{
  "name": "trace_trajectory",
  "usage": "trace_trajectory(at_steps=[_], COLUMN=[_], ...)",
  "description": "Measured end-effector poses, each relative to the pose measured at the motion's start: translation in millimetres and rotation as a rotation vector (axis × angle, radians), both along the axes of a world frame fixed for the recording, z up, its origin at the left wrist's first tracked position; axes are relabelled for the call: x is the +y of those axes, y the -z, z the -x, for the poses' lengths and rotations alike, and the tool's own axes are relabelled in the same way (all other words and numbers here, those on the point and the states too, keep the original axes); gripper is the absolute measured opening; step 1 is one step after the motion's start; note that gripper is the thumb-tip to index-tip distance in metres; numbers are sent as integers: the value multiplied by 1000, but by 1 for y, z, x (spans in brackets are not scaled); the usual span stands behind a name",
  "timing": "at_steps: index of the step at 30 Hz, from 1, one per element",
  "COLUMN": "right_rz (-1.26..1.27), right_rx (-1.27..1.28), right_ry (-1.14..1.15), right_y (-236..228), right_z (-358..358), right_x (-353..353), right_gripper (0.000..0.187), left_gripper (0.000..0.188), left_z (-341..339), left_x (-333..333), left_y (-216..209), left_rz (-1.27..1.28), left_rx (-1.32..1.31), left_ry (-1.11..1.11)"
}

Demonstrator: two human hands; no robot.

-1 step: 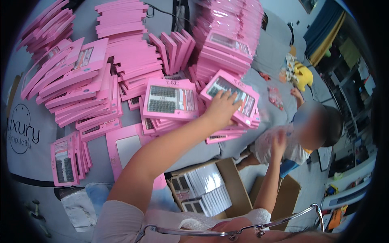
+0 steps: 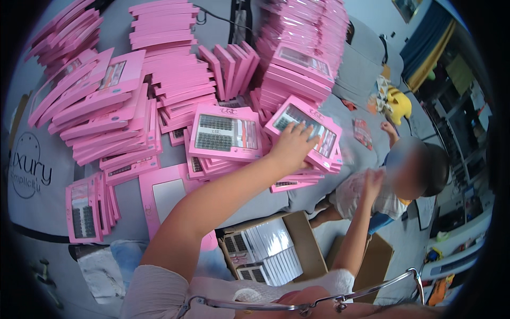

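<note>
My left hand (image 2: 293,148) lies across the top of a pink eyelash box (image 2: 325,126), its fingers spread over the clear window; this box tops a short pile. To its left, another pink box (image 2: 226,133) shows rows of dark lash clusters and slim tools through its window. My right hand (image 2: 373,183) is raised away from the boxes, in front of another person (image 2: 350,194). Its fingers are blurred and seen from the side, and nothing can be made out in them.
Stacks of pink boxes (image 2: 101,114) cover the grey sofa (image 2: 255,199), with film-wrapped stacks (image 2: 305,29) at the back. Below stands an open carton (image 2: 308,239) holding pale lash trays (image 2: 273,244). A yellow plush toy (image 2: 398,105) lies at the right.
The view has shifted slightly, so the boxes sit a little lower. My left hand stays on the same box. My right hand's fingers have turned slightly.
</note>
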State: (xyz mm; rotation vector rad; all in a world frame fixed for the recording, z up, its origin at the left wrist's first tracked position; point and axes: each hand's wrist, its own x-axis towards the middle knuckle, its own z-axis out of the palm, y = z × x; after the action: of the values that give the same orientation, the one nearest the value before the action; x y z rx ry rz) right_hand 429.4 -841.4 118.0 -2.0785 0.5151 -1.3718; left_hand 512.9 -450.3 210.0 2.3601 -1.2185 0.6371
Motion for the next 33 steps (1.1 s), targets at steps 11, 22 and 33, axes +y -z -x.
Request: trace_trajectory(at_steps=[11, 22, 33], right_rz=[-477, -378, -341], right_rx=[594, 569, 527], right_ry=[-394, -323, -359], right_y=[-41, -23, -29], right_z=[-129, -128, -128], right_x=[-82, -92, -79], right_gripper=[60, 64, 68], left_gripper=[76, 57, 61], left_z=[1, -3, 0], left_x=[4, -6, -8], left_y=[12, 37, 36], left_rz=[61, 191, 186], left_rx=[-52, -181, -168], left_ry=[-2, -79, -94])
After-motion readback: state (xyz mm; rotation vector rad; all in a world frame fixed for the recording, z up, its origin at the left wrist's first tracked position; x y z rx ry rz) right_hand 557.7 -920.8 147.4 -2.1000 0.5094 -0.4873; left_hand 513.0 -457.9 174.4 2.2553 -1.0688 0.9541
